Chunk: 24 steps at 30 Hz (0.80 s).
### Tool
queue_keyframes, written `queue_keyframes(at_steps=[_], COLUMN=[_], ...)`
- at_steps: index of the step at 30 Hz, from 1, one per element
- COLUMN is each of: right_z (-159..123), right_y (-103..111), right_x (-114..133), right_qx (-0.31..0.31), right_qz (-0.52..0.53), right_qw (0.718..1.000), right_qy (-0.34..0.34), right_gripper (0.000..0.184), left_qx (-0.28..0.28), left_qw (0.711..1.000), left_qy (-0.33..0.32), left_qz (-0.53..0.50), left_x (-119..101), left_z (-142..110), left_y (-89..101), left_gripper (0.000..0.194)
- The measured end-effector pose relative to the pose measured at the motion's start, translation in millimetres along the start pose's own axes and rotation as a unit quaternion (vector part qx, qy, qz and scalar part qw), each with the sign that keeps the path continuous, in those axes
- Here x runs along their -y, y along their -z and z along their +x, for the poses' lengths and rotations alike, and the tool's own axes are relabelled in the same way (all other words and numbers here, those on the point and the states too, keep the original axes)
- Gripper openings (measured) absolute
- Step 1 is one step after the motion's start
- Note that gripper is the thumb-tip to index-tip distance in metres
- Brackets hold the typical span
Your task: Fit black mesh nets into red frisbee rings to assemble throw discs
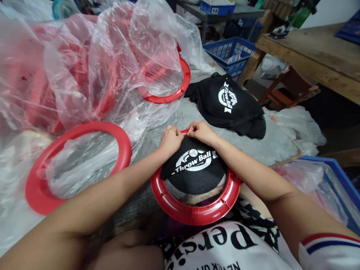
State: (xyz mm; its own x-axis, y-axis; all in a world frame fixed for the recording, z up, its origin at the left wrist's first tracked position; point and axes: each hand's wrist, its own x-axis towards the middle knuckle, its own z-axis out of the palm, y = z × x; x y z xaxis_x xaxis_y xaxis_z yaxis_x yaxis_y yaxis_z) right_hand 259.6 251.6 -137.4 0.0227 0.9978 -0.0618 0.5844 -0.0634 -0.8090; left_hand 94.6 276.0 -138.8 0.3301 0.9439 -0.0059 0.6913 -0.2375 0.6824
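Note:
A red plastic ring (194,213) rests at the table's near edge, close to my body. Across its opening lies a black mesh fabric piece (197,182) printed "Throw Ball" in white. My left hand (172,139) pinches the fabric's top edge against the far rim of the ring. Just beside it, my right hand (201,132) pinches the same edge, fingers closed. The fabric hangs loose toward the near rim, where a gap shows. Fingertips hide the exact spot where cloth meets ring.
A pile of black printed fabric pieces (233,108) lies ahead on the grey table (165,129). To the left are another red ring (123,150) and clear plastic bags (112,48) full of red rings. Blue crates (242,47) and a wooden table (309,56) stand beyond.

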Motion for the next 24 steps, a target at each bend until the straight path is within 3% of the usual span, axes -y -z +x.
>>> queue_keyframes(at_steps=[10,13,16,18,20,24], right_z=[12.5,11.2,-13.3,-39.6,-65.7,-92.7], right_y=[2.0,20.3,39.7,46.2,46.2,33.9], right_x=[-6.4,1.3,18.2,28.0,31.7,23.6], right_qx=[0.002,-0.039,-0.063,-0.024,0.049,0.163], right_qz=[-0.001,-0.011,-0.067,-0.114,-0.172,-0.266], right_qw=[1.000,0.992,0.961,0.940,0.920,0.885], right_qy=[0.001,0.116,0.260,0.322,0.348,0.346], right_gripper=[0.007,0.022,0.015,0.003,0.003,0.004], left_qx=[0.017,0.000,0.006,0.005,-0.015,-0.079], left_qw=[0.997,0.992,0.989,0.989,0.985,0.967], left_qy=[-0.013,-0.067,-0.091,-0.106,-0.145,-0.227], left_qz=[0.074,0.103,0.114,0.106,0.095,0.081], left_x=[-1.3,5.7,13.0,14.3,11.1,-2.6], left_z=[4.4,22.2,47.4,59.3,60.3,20.1], left_y=[4.1,10.6,20.0,27.6,35.5,45.4], left_gripper=[0.012,0.009,0.008,0.005,0.011,0.010])
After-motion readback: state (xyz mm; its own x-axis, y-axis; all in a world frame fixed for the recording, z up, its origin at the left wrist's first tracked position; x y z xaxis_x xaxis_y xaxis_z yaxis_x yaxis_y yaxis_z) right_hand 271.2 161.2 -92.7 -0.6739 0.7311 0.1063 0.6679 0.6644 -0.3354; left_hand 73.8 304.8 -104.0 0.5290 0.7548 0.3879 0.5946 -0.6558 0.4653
